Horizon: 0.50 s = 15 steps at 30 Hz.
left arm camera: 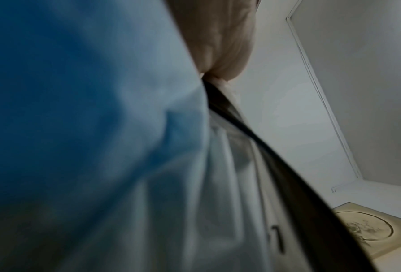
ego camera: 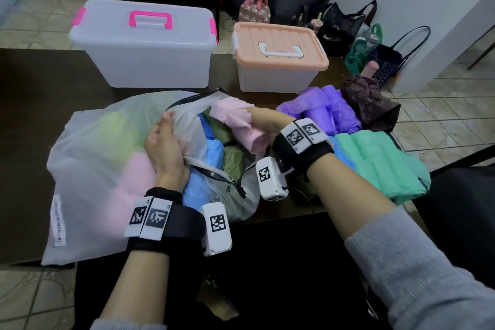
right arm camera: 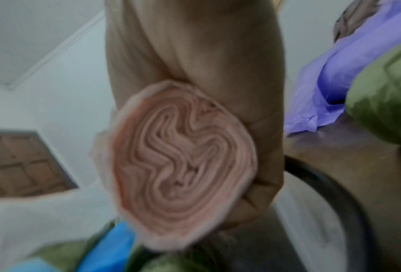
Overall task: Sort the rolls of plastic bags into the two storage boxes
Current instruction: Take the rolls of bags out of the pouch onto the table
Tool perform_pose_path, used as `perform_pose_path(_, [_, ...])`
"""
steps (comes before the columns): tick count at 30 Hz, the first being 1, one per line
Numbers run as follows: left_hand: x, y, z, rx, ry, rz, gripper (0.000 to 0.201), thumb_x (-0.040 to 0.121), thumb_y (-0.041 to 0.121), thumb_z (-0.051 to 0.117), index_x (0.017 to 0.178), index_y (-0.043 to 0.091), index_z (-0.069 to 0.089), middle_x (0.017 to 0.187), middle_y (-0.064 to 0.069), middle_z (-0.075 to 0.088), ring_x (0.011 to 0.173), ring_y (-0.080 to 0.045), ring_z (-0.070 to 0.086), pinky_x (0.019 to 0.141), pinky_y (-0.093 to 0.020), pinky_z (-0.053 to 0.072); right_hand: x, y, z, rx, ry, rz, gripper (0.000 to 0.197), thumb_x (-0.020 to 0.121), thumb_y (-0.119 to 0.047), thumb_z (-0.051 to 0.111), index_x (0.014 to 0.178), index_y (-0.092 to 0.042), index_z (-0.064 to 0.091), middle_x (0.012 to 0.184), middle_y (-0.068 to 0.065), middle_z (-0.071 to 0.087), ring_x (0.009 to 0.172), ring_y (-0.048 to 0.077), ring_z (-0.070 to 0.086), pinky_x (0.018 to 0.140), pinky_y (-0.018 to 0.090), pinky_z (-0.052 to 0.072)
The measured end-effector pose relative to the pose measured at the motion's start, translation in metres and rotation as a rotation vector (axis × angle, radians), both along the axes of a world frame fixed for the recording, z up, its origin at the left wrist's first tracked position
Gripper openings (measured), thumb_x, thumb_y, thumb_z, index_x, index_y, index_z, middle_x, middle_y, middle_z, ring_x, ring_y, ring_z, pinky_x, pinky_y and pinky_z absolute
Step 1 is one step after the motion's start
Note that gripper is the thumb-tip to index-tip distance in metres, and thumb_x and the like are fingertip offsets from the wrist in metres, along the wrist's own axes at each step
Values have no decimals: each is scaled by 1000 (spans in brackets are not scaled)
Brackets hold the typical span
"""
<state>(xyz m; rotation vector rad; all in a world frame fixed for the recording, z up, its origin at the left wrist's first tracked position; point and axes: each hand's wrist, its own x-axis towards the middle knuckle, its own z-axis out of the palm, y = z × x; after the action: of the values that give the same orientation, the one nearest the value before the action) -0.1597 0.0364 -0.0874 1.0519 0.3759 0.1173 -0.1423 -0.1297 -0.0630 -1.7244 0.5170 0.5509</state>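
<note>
My right hand [ego camera: 263, 122] grips a pink roll of plastic bags [ego camera: 238, 123] just above the mouth of a large translucent zip bag [ego camera: 93, 169]; the right wrist view shows the pink roll's [right arm camera: 183, 169] coiled end against my palm. My left hand [ego camera: 164, 142] holds the bag's upper edge, pinching the plastic. Blue [ego camera: 211, 153] and olive-green rolls [ego camera: 233, 158] show inside the opening; pink and yellow-green ones show faintly through the plastic. Purple rolls [ego camera: 329, 110] and teal-green rolls [ego camera: 380, 161] lie on the table to the right. Two lidded storage boxes stand behind: a clear one with pink handle [ego camera: 144, 43] and one with a peach lid [ego camera: 278, 56].
The dark table [ego camera: 32, 120] carries everything. A dark brown crumpled bag [ego camera: 369, 104] lies by the purple rolls. Handbags and totes [ego camera: 348, 21] crowd the tiled floor behind the table, next to a white wall. A dark chair [ego camera: 463, 209] stands at right.
</note>
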Motion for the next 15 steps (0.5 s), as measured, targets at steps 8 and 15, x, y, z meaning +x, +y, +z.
perform_pose_path(8, [-1,0,-1,12,-7,-4,22,98,21,48,84,18,64,67,12,66,61,2,62,60,-17,51,-19,-71,38,89,28,-246,23,94,-23,47,97,-2,56,86,14,61,68,23,63,63,31,55])
perform_pose_path(15, [0,0,-3,42,10,-13,20,98,23,48,88,18,64,81,5,63,71,-4,62,66,-22,53,17,-82,15,-1035,14,-242,91,86,-31,65,148,-4,4,143,22,30,132,33,34,104,40,32])
